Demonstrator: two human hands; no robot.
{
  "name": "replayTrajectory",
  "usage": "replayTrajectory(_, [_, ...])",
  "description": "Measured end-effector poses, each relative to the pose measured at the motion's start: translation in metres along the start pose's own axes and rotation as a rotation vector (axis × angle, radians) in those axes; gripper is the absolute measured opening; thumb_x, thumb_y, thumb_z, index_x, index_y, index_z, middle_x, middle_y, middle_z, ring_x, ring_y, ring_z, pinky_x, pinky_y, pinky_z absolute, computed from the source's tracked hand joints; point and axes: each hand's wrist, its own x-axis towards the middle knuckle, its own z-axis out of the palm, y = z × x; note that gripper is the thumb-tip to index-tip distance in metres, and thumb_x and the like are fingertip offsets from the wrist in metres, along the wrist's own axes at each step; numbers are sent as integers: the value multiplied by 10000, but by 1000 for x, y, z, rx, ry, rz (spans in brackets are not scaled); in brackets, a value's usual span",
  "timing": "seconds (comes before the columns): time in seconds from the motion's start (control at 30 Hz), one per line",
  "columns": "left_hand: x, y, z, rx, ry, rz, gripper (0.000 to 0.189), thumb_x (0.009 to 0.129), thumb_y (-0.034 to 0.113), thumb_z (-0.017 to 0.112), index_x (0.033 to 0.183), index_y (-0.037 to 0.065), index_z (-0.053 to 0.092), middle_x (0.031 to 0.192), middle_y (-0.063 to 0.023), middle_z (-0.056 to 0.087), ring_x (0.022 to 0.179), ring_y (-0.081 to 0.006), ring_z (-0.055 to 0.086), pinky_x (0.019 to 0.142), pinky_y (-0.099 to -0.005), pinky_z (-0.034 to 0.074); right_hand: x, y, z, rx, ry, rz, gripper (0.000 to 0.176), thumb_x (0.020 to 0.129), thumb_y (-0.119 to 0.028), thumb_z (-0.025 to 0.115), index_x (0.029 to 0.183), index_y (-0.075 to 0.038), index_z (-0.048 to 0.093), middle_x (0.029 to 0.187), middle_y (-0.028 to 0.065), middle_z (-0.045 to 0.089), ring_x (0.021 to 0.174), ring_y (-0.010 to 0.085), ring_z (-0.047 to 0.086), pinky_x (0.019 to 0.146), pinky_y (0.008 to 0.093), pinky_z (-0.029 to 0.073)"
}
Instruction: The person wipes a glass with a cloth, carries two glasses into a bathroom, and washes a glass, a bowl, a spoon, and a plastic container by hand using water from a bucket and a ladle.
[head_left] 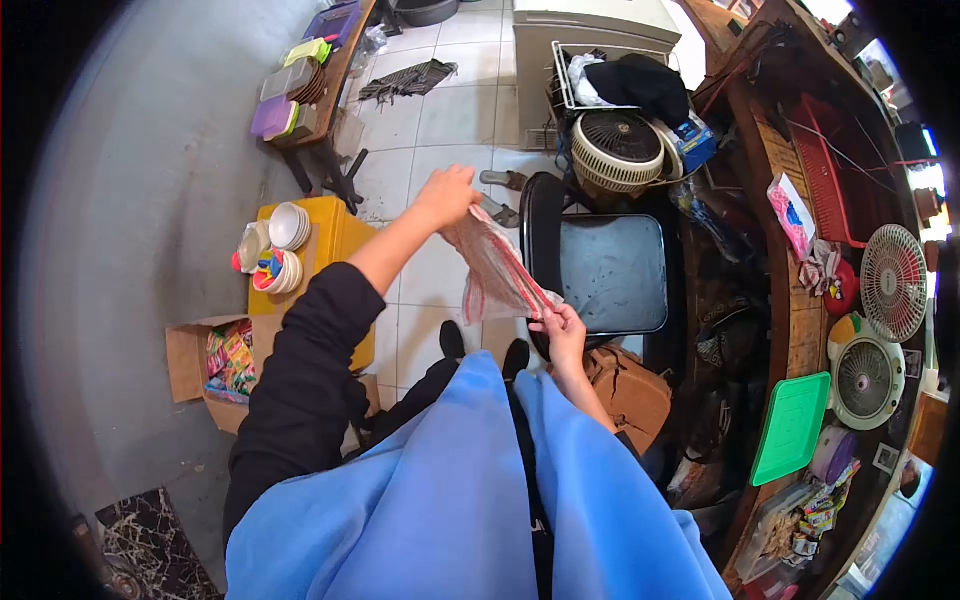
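Observation:
A thin whitish cloth with red stripes (492, 262) is stretched between my two hands above the tiled floor. My left hand (447, 197) grips its upper corner, fingers closed. Lower down and to the right, my right hand (562, 335) pinches the opposite end between thumb and fingers. The cloth hangs slack along its lower left edge. Just right of it stands a black chair (612, 272) with a dark padded seat, close to my right hand. Part of the cloth is bunched inside my left fist and hidden.
A yellow cabinet (345, 235) with stacked white bowls (289, 226) stands left, beside an open carton of packets (185, 360). Near the chair are a fan (617, 150) and a cardboard box (630, 395). Slippers (503, 180) lie on the floor. Shelving with a green tray (792, 428) lines the right.

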Motion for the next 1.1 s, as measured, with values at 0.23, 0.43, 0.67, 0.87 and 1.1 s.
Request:
replayTrajectory(0.23, [81,92,36,-693,33,-197,436,687,117,501,1118,138,440,1071,-171,470,989,-335,456,794,-387,404,25,18,-46,119,337,320,204,835,-128,448,1006,-19,426,903,112,550,664,205,605,452,231,434])
replayTrajectory(0.43, [45,97,52,-445,62,0,694,666,129,581,1267,165,237,1275,-142,264,1192,-323,243,935,-505,238,66,71,-87,-554,549,229,563,672,-129,600,1156,1,344,1032,198,484,943,258,488,771,323,401])
replayTrajectory(0.67, [-30,-62,23,-897,442,-242,654,696,143,589,1256,120,252,1274,-142,282,1198,-305,241,954,-495,191,158,-63,44,-443,-112,73,315,753,-58,513,1060,0,472,1038,133,521,968,193,489,832,285,379])
replayTrajectory(0.87, [-94,-189,-26,-1281,598,-522,623,720,82,541,1260,107,232,1270,-142,288,1201,-253,246,960,-415,215,230,-88,210,-467,-324,-78,287,779,-79,498,1064,-56,472,969,29,545,777,88,505,652,216,384])
replayTrajectory(1.1, [-100,-315,-44,-1629,748,-505,588,742,61,503,1258,118,226,1256,-122,304,1166,-266,292,940,-370,256,281,-70,343,-436,-501,-80,283,753,-58,546,1025,-19,483,970,83,559,885,132,521,744,242,418])
